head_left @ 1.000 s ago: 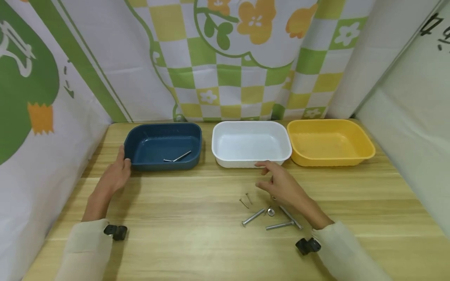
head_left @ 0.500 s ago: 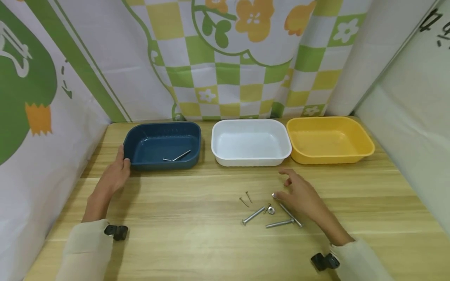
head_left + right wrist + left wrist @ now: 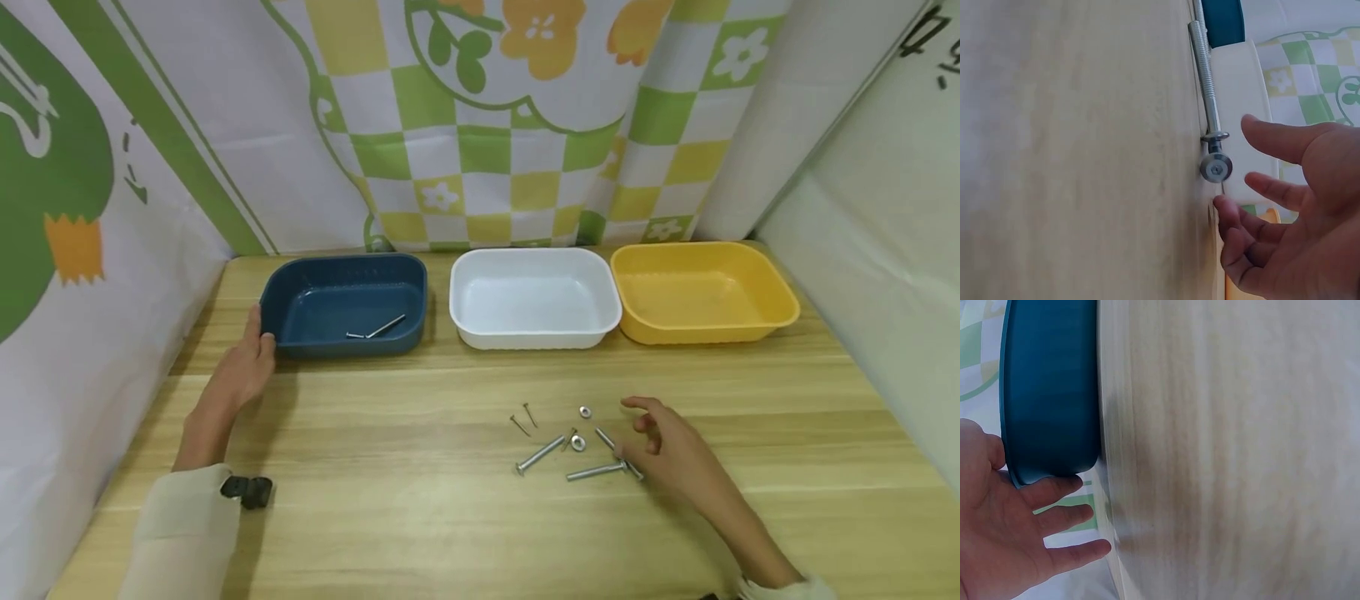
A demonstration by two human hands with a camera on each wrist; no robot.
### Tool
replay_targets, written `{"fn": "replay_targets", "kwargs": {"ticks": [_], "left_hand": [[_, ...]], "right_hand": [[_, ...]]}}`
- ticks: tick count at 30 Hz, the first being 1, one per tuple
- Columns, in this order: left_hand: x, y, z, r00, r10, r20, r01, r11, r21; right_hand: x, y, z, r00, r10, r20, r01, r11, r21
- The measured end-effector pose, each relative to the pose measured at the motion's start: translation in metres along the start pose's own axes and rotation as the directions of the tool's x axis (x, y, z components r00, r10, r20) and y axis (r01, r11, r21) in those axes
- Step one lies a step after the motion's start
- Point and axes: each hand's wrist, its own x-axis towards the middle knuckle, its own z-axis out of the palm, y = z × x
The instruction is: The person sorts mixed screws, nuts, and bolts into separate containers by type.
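Presently, the right hand (image 3: 671,450) hovers at two bolts (image 3: 592,473) on the worktop (image 3: 405,508) — grip spread, empty. Left hand (image 3: 238,371) touches the tray (image 3: 345,347), fingers straight. Bolts apparently in contact — lifting one could roll the other.

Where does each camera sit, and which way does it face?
Head: on the person's head, facing forward and down; shows the tabletop, blue tray, white tray, yellow tray, left hand and right hand.
Left wrist: image turned sideways, facing the blue tray's outer wall and tabletop; only the left hand shows.
Right wrist: also sideways, facing low across the tabletop at bolts; only the right hand shows.
Shared: head and left wrist both show the left hand at the blue tray.
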Motion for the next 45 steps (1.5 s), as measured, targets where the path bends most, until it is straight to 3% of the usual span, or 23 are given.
{"fn": "replay_targets", "kwargs": {"ticks": [11, 19, 26, 39, 45], "left_hand": [[0.000, 0.000, -0.001, 1.000, 0.007, 0.002, -0.007, 1.000, -0.006], [0.000, -0.001, 0.000, 1.000, 0.007, 0.004, -0.007, 1.000, -0.004], [0.001, -0.001, 0.001, 1.000, -0.002, 0.015, 0.002, 1.000, 0.005], [-0.001, 0.000, 0.000, 1.000, -0.023, 0.015, 0.023, 1.000, 0.004], [0.001, -0.002, 0.001, 1.000, -0.019, 0.002, 0.019, 1.000, -0.001]], "right_hand": [[-0.010, 0.006, 0.000, 0.995, -0.046, 0.088, 0.047, 0.999, -0.011], [-0.009, 0.005, 0.006, 0.994, -0.109, 0.009, 0.109, 0.988, -0.112], [-0.006, 0.003, 0.006, 0.995, -0.101, -0.005, 0.098, 0.975, -0.201], [-0.005, 0.006, -0.004, 0.995, -0.096, 0.006, 0.095, 0.969, -0.229], [-0.004, 0.003, -0.011, 0.991, -0.133, -0.035, 0.122, 0.968, -0.219]]}}
